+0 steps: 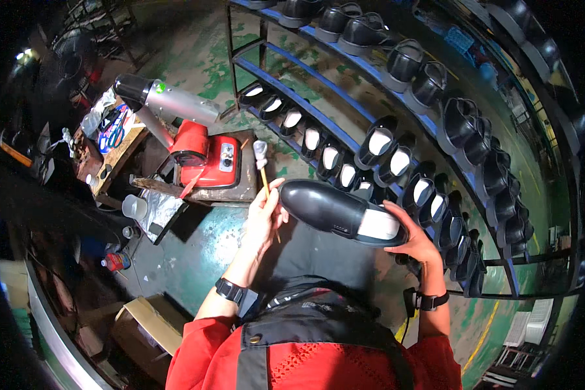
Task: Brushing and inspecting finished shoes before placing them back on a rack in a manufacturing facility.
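Note:
A black leather slip-on shoe (320, 207) with a white insole lies level in front of me, its toe pointing left. My right hand (417, 239) is closed round its heel end, thumb on the upper edge. My left hand (261, 220) is closed on a thin wooden stick (264, 180) whose upper end is wrapped in a whitish wad (260, 151). The left fingers are right beside the toe; whether they press on it I cannot tell. The wad points up, apart from the shoe.
Racks with blue shelf bars (312, 65) hold many black shoes ahead and to the right. A red machine with a metal blower tube (182, 104) stands on a wooden stand ahead left. A white cup (134, 207), a red bottle (116, 261) and a cardboard box (151, 322) are at left.

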A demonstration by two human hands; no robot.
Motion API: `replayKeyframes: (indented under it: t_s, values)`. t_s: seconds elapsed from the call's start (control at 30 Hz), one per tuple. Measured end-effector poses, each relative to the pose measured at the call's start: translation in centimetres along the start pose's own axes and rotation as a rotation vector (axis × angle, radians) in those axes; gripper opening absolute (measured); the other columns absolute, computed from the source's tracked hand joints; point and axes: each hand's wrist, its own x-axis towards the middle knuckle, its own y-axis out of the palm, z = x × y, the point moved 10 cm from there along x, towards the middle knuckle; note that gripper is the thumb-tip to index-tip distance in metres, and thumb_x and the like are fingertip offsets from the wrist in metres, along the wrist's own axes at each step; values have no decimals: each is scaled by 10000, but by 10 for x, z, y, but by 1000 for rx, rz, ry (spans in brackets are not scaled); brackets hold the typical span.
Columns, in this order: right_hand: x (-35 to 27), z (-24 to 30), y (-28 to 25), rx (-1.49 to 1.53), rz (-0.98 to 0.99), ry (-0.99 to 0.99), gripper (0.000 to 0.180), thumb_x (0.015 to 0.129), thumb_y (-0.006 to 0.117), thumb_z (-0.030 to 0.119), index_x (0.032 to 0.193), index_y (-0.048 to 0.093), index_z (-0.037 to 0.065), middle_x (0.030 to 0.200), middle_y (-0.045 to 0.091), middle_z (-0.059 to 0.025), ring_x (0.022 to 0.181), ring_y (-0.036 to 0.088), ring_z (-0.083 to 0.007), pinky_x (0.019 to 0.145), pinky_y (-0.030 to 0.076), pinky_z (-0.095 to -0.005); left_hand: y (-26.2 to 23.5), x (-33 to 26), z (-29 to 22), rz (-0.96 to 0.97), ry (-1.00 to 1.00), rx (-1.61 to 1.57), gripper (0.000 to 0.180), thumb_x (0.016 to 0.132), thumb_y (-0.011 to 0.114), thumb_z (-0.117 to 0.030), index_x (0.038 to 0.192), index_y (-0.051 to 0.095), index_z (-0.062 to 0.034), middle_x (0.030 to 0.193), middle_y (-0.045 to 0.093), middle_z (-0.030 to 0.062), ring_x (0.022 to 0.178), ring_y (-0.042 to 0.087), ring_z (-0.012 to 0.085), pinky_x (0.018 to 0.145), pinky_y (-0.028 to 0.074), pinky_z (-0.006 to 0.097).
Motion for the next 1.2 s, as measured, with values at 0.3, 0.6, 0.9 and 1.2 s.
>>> replayKeyframes:
  t_s: [0.3,0.6,0.9,1.2]
  values:
    - [-141,-128,-45,409,-603,339,773,633,732,44,1340,419,26,1048,604,-84,753,609,-182,600,538,-323,157,4,-3,285,-73,90,397,950,526,-310,1279,512,-87,604,309,-90,431,294,18,408,280,161]
    - [-271,-21,-145,1230,-1047,-692,415,840,566,154,1235,510,40,1237,556,-121,1161,514,-302,1019,381,-499,277,-41,4,602,23,216,290,920,553,-185,1133,532,10,728,604,68,387,394,61,337,271,178]
    - [-517,239,-352,137,-1827,-1256,390,872,642,305,1149,524,57,1107,581,-71,960,570,-161,732,502,-311,312,-56,66,635,-220,311,166,900,539,-68,1052,575,-13,717,614,53,425,377,56,371,265,179]
    - [-574,373,-530,-434,-2189,-753,854,636,826,401,1299,451,15,1002,636,-113,815,629,-150,513,517,-231,312,-59,102,574,-287,325,165,923,546,-151,1023,589,-26,690,604,24,399,353,42,360,226,181]
